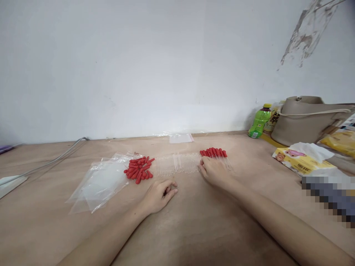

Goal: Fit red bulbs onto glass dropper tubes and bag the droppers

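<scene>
A row of clear glass dropper tubes (166, 165) lies side by side on the brown table. To its left is a pile of red rubber dropper bulbs (138, 170). At the right, several droppers with red bulbs fitted (213, 152) lie in a row. My right hand (213, 170) is at the right end of the tubes, just below the fitted droppers. Its fingers are bent together, and whatever they pinch is hidden. My left hand (159, 195) rests on the table in front of the tubes, loosely curled, with a gap between thumb and fingers and nothing visible in it.
Clear zip bags (102, 181) lie overlapping at the left, beside a grey cable (63, 153). Another small bag (181, 138) lies near the wall. On the right stand a green bottle (259, 122), a beige handbag (299, 123) and a yellow tissue pack (303, 160).
</scene>
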Demonstrator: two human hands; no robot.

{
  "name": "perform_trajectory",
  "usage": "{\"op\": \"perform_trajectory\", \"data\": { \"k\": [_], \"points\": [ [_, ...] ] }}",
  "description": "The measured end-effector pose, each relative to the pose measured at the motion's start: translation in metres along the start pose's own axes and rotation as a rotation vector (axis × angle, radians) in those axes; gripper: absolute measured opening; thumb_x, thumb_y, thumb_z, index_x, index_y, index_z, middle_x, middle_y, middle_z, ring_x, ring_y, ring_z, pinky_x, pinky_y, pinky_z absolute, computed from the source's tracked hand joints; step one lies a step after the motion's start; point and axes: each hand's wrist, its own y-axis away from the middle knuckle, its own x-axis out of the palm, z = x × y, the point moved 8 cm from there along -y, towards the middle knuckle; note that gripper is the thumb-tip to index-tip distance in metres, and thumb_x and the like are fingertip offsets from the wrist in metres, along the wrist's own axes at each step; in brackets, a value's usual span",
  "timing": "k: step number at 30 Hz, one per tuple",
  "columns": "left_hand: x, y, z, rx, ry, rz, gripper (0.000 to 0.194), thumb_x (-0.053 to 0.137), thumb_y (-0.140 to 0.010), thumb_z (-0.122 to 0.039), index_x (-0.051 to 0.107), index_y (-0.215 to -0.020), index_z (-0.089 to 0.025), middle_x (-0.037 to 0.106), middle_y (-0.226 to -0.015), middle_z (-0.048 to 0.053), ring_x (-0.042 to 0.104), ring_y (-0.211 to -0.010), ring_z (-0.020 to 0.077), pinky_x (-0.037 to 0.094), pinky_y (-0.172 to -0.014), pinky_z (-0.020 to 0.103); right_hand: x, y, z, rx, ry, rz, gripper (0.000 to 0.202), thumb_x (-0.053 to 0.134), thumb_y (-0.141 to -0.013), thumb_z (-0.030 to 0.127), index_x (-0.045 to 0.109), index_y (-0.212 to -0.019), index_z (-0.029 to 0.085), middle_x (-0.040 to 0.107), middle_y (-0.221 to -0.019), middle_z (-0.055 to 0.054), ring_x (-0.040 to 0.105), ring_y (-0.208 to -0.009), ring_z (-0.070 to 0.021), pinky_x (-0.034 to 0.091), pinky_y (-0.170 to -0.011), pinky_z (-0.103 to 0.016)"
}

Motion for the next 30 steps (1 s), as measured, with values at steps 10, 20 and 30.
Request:
{"op": "perform_trajectory", "data": {
  "k": [10,20,30],
  "points": [
    [-0.051,-0.004,0.025,-0.082,-0.615,-0.322,0.017,0.045,-0.080,-0.031,0.052,-0.076,-0.016,0.056,-0.080,0.008,0.050,-0.078,0.0238,0.038,-0.069,0.034,0.007,0.028,0.006,-0.223,-0.191,0.064,0.009,0.053,-0.078,0.027,0.055,-0.075,0.018,0.058,-0.076,-0.001,0.051,-0.071,-0.0135,0.033,-0.060,-0.023],
    [-0.051,-0.006,0.037,0.012,-0.938,-0.219,0.019,0.042,-0.081,-0.024,0.058,-0.085,-0.013,0.063,-0.071,0.011,0.054,-0.074,0.0272,0.033,-0.069,0.039,0.017,0.025,0.016,-0.171,-0.422,-0.054,0.012,0.055,-0.075,0.030,0.055,-0.075,0.018,0.053,-0.079,-0.003,0.051,-0.075,-0.0143,0.039,-0.065,-0.026],
    [-0.053,-0.001,0.019,0.082,-0.826,-0.370,0.025,0.034,-0.086,-0.015,0.054,-0.101,-0.012,0.061,-0.072,0.010,0.056,-0.072,0.0238,0.038,-0.070,0.036,0.020,0.028,0.014,-0.181,-0.409,-0.128,0.009,0.049,-0.079,0.022,0.051,-0.071,0.017,0.054,-0.076,-0.003,0.049,-0.074,-0.0150,0.038,-0.066,-0.027]
  ]
}}
